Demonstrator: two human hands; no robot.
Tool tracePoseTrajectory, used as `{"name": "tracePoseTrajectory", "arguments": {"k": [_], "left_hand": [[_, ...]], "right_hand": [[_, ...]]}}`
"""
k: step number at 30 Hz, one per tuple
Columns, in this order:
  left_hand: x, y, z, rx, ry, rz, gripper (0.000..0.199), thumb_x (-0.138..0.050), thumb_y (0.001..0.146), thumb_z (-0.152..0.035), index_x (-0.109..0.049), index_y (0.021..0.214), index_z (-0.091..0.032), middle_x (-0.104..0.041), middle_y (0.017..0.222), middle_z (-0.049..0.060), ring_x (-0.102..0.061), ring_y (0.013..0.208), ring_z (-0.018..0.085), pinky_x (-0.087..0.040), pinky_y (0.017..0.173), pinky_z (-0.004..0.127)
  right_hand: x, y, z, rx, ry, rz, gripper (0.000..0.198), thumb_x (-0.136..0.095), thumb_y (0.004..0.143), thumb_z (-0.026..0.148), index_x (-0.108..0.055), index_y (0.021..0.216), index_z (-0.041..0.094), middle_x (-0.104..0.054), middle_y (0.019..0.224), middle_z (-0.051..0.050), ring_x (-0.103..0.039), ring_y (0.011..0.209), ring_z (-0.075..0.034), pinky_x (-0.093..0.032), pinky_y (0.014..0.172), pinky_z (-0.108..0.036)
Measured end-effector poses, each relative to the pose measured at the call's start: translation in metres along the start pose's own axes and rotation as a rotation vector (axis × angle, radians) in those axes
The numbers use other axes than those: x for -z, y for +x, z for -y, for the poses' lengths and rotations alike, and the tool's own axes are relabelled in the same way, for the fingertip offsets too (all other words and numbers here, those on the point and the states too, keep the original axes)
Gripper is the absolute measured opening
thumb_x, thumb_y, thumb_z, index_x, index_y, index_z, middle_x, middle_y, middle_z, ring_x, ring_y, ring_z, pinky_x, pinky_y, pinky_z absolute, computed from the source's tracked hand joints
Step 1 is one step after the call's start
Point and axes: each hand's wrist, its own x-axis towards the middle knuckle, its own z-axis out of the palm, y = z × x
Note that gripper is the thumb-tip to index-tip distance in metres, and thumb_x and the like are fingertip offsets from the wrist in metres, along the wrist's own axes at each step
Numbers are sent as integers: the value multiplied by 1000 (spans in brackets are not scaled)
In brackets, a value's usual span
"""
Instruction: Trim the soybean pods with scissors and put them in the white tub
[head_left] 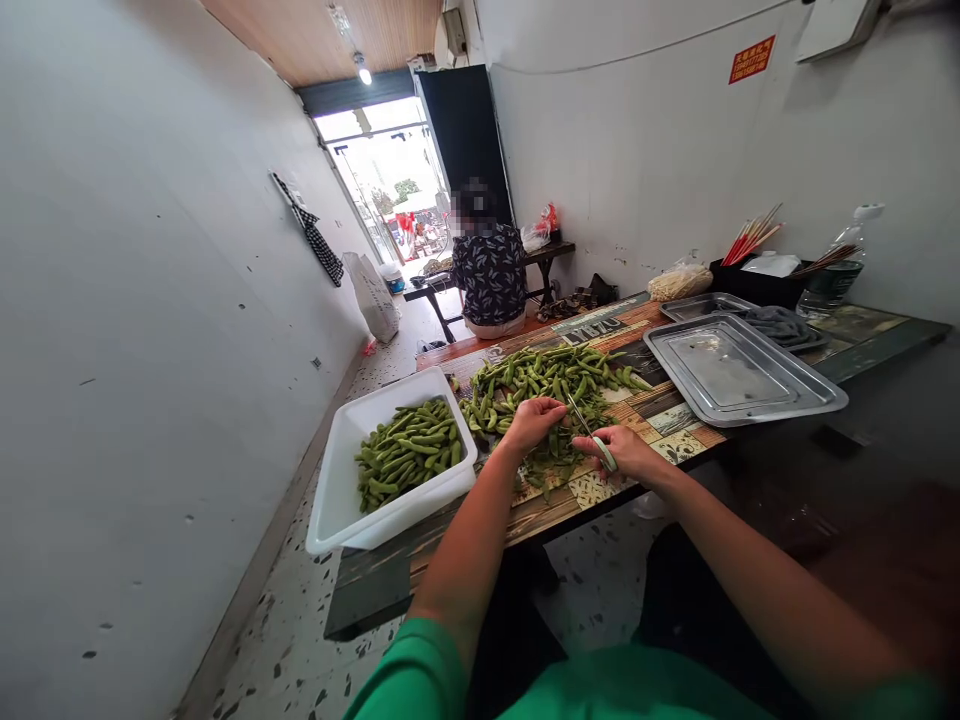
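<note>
My left hand [534, 422] is closed in a pinch at the near side of a loose pile of green edamame pods [525, 380]. An edamame pod seems to be between its fingertips, mostly hidden by them. Wrapped around the pale green handles of a pair of scissors [604, 454] is my right hand [626, 452]. The scissor blades point up and left, close to the left fingertips. Under both hands lie trimmed bits and small pods [551, 470]. Left of the pile, a white plastic tub [324, 500] holds many more pods.
Metal trays [739, 380] lie on the patterned wooden table [450, 525] at the right. Behind them are a black box of skewers [757, 280], a plastic bottle [836, 265] and a bag of pale sticks [679, 283]. A person [491, 270] sits at a farther table.
</note>
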Motion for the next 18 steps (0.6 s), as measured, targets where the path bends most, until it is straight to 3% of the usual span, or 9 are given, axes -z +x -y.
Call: {"name": "tracePoseTrajectory", "arguments": {"k": [6,11,18], "left_hand": [[3,-5,-11,29,-62,97,39,-72,64,-48,-64,73,-11,-63,61,2,-46,53,7,-33,54,21],[8,-6,-10,46,-87,150,39,-73,64,-48,-65,71,-11,-62,60,2,-48,55,8,-35,57,22],[7,-5,-5,48,-25,249,36,-73,65,-45,-69,80,-12,-67,70,4,-55,66,12,-40,65,24]], "right_hand": [[5,-4,8,36,-55,6,44,-73,64,57,-55,64,17,-59,51,0,-54,41,-11,-31,33,-19],[7,-8,8,74,-79,58,43,-72,66,57,-56,59,18,-59,49,-1,-56,42,-13,-38,38,-21],[4,-4,-5,137,-89,-57,45,-72,65,57,-52,53,19,-51,40,3,-49,34,-11,-38,37,-21]]}}
